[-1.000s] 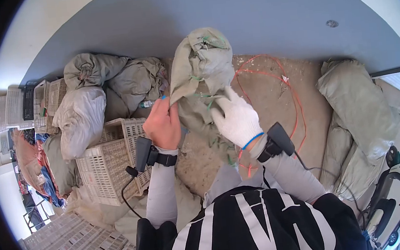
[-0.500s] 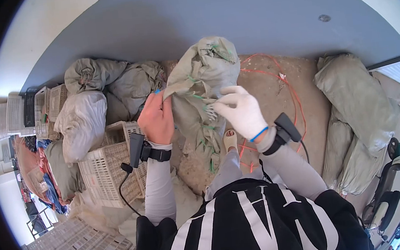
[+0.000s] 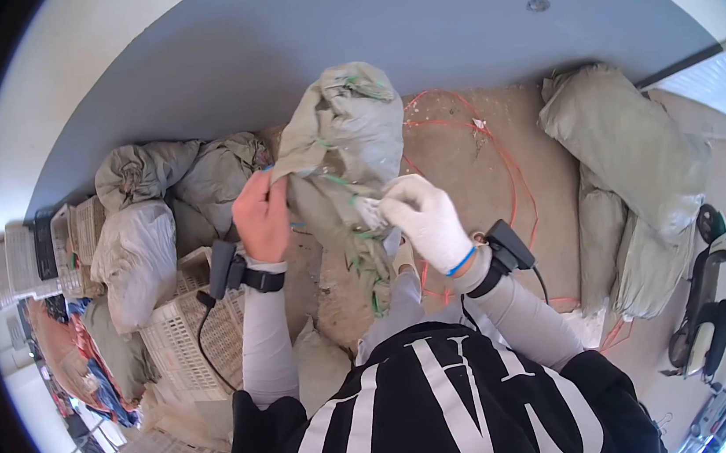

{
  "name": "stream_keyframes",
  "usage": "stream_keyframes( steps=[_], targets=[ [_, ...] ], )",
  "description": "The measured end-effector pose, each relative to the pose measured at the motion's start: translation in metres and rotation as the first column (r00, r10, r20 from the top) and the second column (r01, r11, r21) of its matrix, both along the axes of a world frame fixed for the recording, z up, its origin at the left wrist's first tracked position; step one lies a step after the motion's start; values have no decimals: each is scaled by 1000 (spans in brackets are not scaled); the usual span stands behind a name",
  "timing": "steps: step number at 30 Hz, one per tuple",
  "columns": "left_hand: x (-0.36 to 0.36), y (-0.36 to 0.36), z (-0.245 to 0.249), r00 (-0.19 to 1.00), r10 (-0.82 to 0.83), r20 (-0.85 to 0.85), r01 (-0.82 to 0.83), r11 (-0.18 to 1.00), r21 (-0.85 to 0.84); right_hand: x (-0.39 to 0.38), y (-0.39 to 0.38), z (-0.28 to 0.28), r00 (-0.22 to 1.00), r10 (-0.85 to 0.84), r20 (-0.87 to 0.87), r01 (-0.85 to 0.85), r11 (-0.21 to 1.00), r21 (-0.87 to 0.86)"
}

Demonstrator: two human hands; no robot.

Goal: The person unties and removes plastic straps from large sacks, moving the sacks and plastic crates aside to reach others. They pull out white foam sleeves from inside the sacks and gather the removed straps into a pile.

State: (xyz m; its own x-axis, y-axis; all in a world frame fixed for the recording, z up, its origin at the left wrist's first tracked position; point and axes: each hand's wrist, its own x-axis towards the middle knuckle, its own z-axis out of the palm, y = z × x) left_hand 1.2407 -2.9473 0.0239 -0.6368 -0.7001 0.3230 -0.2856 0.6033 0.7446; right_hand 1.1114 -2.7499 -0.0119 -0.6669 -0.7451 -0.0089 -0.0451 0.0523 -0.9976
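A grey-green woven sack (image 3: 358,134) with green ties stands in front of me, its upper end folded over near the wall. My left hand (image 3: 261,218) is closed on the left edge of the sack's fabric, holding it out sideways. A small white bundle (image 3: 370,213), which looks like soft cloth with finger-like ends, shows at the sack's side. My right hand (image 3: 426,224), in a white knitted glove, pinches the right end of that bundle. Its fingertips are partly hidden.
White plastic crates (image 3: 189,342) and a white sack (image 3: 136,277) stand on the left. Large stuffed sacks (image 3: 629,145) lean at the right wall. Loose red strapping (image 3: 512,167) lies on the floor. A parked scooter (image 3: 712,305) is at far right.
My right hand has closed on the white bundle, which now shows more clearly against the sack. My left hand keeps its hold on the sack's edge. The whole view has shifted slightly.
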Motion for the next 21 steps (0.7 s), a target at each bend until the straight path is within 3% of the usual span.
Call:
stream_keyframes(
  steps=[3, 6, 7, 8, 10, 11, 12, 13, 14, 16, 18, 19, 20, 21],
  targets=[
    [13, -10, 9, 1000, -13, 3, 13, 999, 48, 9, -12, 6, 999, 31, -44, -32, 999, -15],
    [23, -14, 20, 997, 22, 68, -26, 998, 62, 15, -10, 26, 989, 43, -141, -24, 991, 135],
    [24, -14, 23, 995, 23, 97, -27, 999, 43, 18, -11, 25, 973, -58, -221, 87, 989, 123],
    [19, -10, 24, 994, 3, 114, -8, 999, 37, 20, -11, 23, 979, -131, -158, 158, 973, 170],
    [-1, 1, 13, 995, -76, 71, 71, 995, 63, 14, -8, 28, 995, -38, -92, 57, 975, 215],
    [-22, 15, 14, 988, -137, 77, 133, 990, 56, 14, -9, 14, 972, -2, -235, 49, 980, 194],
    [-45, 31, 14, 977, -192, 92, 188, 981, 43, 6, -5, 18, 998, 64, -23, -54, 947, 318],
    [-64, 44, 11, 962, -261, 83, 259, 965, 36, -8, 5, 40, 998, 35, 49, -51, 923, 382],
    [-84, 55, 9, 946, -313, 81, 313, 950, 18, -18, 6, 20, 987, -132, -95, 158, 915, 372],
    [-124, 78, 12, 903, -411, 125, 416, 909, -22, -50, 37, -11, 896, -337, -287, 416, 865, 281],
    [-166, 120, 36, 866, -480, 139, 477, 877, 56, -111, 107, -11, 794, -361, -490, 473, 872, 124],
    [-181, 139, 43, 845, -527, 90, 517, 848, 112, -145, 161, -17, 601, -194, -776, 434, 894, 113],
    [-191, 155, 42, 826, -559, -69, 563, 815, 133, -182, 211, 3, 641, -327, -695, 574, 805, 150],
    [-191, 170, 45, 816, -573, -78, 576, 795, 191, -203, 265, 32, 656, -452, -605, 676, 709, 203]
  ],
)
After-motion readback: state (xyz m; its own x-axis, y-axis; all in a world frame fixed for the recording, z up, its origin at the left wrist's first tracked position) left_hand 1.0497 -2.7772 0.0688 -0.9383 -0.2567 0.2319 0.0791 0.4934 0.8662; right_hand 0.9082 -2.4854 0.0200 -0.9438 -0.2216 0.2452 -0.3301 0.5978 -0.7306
